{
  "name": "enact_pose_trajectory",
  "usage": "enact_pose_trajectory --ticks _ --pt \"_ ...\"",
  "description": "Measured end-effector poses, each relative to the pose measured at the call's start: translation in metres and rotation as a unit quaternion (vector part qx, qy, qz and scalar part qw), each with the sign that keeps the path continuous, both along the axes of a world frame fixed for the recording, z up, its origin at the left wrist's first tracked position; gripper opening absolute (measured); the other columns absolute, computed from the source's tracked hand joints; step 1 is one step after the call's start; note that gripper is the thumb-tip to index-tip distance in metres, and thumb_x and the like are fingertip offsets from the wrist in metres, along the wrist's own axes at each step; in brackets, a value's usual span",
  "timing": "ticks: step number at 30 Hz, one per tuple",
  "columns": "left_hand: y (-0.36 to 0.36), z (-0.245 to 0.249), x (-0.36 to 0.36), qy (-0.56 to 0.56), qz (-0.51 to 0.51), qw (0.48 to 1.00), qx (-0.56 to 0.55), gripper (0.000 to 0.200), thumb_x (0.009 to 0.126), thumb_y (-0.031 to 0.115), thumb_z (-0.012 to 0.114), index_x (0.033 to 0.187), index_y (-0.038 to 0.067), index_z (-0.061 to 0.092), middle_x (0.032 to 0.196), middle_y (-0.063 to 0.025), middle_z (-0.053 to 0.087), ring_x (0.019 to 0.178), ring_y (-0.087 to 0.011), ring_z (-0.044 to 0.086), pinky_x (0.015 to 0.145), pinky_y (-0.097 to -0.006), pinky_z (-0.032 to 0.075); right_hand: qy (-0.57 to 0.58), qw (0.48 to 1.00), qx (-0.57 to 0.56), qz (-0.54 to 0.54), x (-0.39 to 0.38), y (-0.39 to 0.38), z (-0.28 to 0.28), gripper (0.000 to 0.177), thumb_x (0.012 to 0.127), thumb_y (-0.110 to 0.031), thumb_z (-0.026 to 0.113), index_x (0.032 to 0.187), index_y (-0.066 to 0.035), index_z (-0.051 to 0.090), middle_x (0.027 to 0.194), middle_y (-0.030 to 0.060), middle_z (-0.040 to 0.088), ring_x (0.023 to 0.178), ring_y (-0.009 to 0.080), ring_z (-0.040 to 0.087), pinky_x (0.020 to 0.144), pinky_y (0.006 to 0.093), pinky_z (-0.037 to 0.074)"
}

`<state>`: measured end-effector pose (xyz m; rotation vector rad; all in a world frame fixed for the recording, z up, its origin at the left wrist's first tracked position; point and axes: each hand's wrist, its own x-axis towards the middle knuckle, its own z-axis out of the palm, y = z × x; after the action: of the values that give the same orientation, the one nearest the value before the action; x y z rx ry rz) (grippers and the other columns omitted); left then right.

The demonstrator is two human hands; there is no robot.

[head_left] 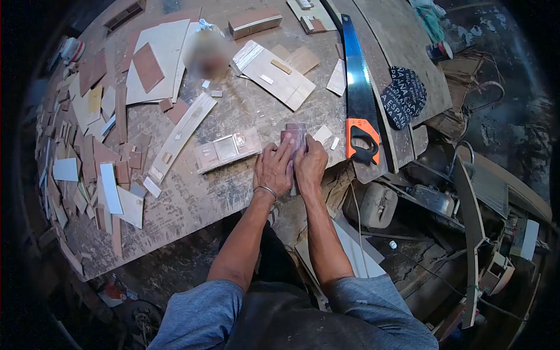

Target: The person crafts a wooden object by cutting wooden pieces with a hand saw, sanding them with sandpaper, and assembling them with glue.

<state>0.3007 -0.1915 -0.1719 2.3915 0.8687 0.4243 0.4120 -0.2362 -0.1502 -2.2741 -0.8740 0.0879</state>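
Note:
Near the front edge of the worktable (192, 201), my left hand (273, 167) and my right hand (311, 162) close around a small reddish-brown wooden piece (296, 132) between them. My left fingers lie along its left side, and my right fingers press on its right side. Just left of my left hand is a flat wooden assembly (227, 150) with a framed middle part. Small light chips (322, 134) lie to the right of the piece. The undersides of both hands are hidden.
A handsaw (360, 87) with an orange handle lies at the right, beside a patterned cap (402, 97). Wood offcuts (111, 186) cover the left side. Behind are a pale board (274, 73) and a wooden block (255, 23). A jerrycan (378, 205) stands below the table.

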Motion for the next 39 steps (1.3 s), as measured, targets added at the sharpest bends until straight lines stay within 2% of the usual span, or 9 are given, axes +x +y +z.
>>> enact_pose_trajectory --ticks 9,18,21,26,29,32,35,36,39 --pt "0.002 -0.003 0.0 -0.004 -0.003 1.0 -0.007 0.061 0.087 0.017 0.06 0.147 0.007 0.053 0.161 0.0001 0.043 0.117 -0.0318 0.052 0.102 -0.0436 0.045 -0.026 0.997 -0.068 0.013 0.002 -0.001 0.009 0.03 0.087 -0.005 0.064 0.114 0.005 0.073 0.092 0.0268 0.066 0.085 0.0433 0.067 0.076 0.0503 0.052" --pt "-0.003 -0.004 -0.003 0.015 -0.004 1.0 0.004 0.061 0.087 0.018 0.061 0.147 0.008 0.054 0.161 0.0002 0.043 0.118 -0.0311 0.051 0.101 -0.0432 0.045 -0.006 0.998 -0.055 0.016 -0.019 -0.013 0.007 0.026 0.086 -0.003 0.064 0.111 0.002 0.072 0.09 0.0244 0.064 0.081 0.0429 0.065 0.072 0.0511 0.051" --pt "0.004 -0.003 0.004 0.019 -0.008 1.0 0.009 0.062 0.087 0.02 0.062 0.147 0.009 0.053 0.162 0.0002 0.042 0.118 -0.0317 0.051 0.1 -0.0436 0.045 -0.025 0.999 0.02 0.028 -0.02 -0.021 -0.018 0.023 0.086 -0.003 0.064 0.107 0.002 0.071 0.088 0.0241 0.062 0.08 0.0435 0.064 0.072 0.0511 0.051" --pt "0.004 -0.007 -0.001 0.021 -0.018 1.0 0.007 0.063 0.087 0.02 0.062 0.148 0.009 0.052 0.162 0.0009 0.041 0.12 -0.0326 0.049 0.102 -0.0445 0.045 -0.013 1.0 -0.015 0.015 -0.014 -0.003 -0.003 0.016 0.085 -0.001 0.065 0.1 0.001 0.069 0.088 0.0245 0.062 0.079 0.0446 0.063 0.069 0.0512 0.05" --pt "0.002 -0.01 0.003 0.019 -0.007 1.0 0.003 0.065 0.085 0.017 0.061 0.148 0.009 0.052 0.162 0.0027 0.04 0.123 -0.0318 0.049 0.104 -0.0449 0.045 -0.024 0.999 0.03 0.013 -0.02 -0.014 -0.017 0.019 0.084 0.0 0.065 0.102 0.001 0.071 0.086 0.0231 0.062 0.078 0.0446 0.063 0.069 0.0492 0.051" --pt "-0.002 0.0 -0.004 0.046 -0.012 0.998 -0.027 0.064 0.086 0.017 0.061 0.149 0.01 0.051 0.163 0.0026 0.04 0.124 -0.0319 0.048 0.104 -0.0449 0.044 -0.072 0.996 -0.022 0.043 0.014 0.027 -0.012 0.038 0.082 -0.004 0.071 0.119 0.002 0.069 0.089 0.0236 0.064 0.077 0.0392 0.068 0.069 0.0442 0.055" --pt "0.007 -0.001 0.002 0.022 -0.007 1.0 -0.008 0.064 0.087 0.018 0.061 0.149 0.01 0.051 0.163 0.0027 0.039 0.123 -0.0318 0.048 0.105 -0.0449 0.044 0.072 0.992 0.097 -0.03 0.027 0.009 -0.028 0.05 0.085 -0.003 0.071 0.134 0.0 0.064 0.089 0.0185 0.067 0.078 0.0291 0.069 0.069 0.0372 0.056" --pt "0.007 0.0 0.002 0.023 -0.007 1.0 -0.007 0.064 0.087 0.018 0.061 0.149 0.01 0.051 0.163 0.0028 0.039 0.123 -0.0318 0.048 0.105 -0.0449 0.044 0.287 0.94 0.157 -0.1 0.021 0.003 -0.011 0.046 0.092 -0.001 0.068 0.137 0.001 0.061 0.089 0.01 0.067 0.076 0.0192 0.068 0.067 0.0307 0.056" --pt "-0.001 -0.005 0.0 0.01 -0.004 1.0 -0.018 0.063 0.088 0.02 0.061 0.149 0.01 0.051 0.162 0.0032 0.04 0.122 -0.0317 0.049 0.104 -0.045 0.045 0.509 0.814 0.265 -0.09 0.022 -0.014 0.023 0.042 0.096 0.0 0.066 0.138 0.002 0.06 0.089 0.0047 0.065 0.077 0.0155 0.069 0.066 0.0272 0.056"
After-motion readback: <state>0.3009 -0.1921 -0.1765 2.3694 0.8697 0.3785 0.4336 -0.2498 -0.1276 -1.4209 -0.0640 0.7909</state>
